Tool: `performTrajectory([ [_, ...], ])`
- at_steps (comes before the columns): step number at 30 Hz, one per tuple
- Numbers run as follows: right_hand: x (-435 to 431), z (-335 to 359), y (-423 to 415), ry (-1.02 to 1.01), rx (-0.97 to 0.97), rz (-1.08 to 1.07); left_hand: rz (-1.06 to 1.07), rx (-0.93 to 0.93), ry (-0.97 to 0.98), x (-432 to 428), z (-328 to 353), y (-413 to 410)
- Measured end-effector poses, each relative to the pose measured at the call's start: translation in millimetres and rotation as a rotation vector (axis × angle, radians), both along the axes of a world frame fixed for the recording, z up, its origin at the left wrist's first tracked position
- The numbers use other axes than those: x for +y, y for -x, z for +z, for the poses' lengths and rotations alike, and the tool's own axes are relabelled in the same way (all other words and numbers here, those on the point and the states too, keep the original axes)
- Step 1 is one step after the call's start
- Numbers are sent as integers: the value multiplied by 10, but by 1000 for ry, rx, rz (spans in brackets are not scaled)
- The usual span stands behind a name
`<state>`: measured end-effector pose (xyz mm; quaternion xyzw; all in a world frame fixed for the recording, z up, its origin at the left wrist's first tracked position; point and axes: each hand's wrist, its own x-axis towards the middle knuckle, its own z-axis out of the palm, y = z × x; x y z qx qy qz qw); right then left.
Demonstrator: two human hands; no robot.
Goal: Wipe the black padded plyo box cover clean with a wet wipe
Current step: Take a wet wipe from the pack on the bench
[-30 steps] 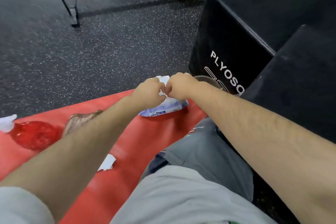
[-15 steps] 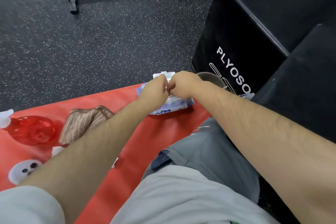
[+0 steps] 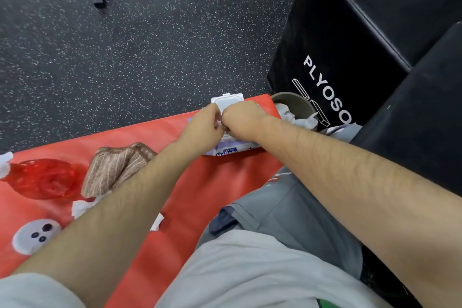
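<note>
Red mat [image 3: 200,195], far edge: wipe pack [image 3: 230,151] under left hand [image 3: 202,125], right hand [image 3: 243,117].

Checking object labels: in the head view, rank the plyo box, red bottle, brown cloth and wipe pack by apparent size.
1. plyo box
2. red bottle and brown cloth, about alike, unranked
3. wipe pack, partly hidden

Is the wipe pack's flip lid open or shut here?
Open: the white lid stands raised at the far edge of the wipe pack.
</note>
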<state>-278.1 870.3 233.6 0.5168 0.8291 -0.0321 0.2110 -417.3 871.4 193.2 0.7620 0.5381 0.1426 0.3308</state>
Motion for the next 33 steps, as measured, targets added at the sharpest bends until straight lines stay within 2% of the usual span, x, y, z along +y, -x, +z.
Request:
performTrajectory([
  [6,79,-31,47,32,-50,166,9,-11,59,41,46,39],
  [11,94,-30,-43,51,-2,178,-57,-9,96,95,81,70],
  [20,96,255,-281,59,256,-22,-148,100,67,128,161,25],
  [26,133,494,-383,-59,480,-142,-160,254,46,148,172,-54],
  [33,15,764,-492,-193,620,-224,-156,301,2,126,190,-69],
])
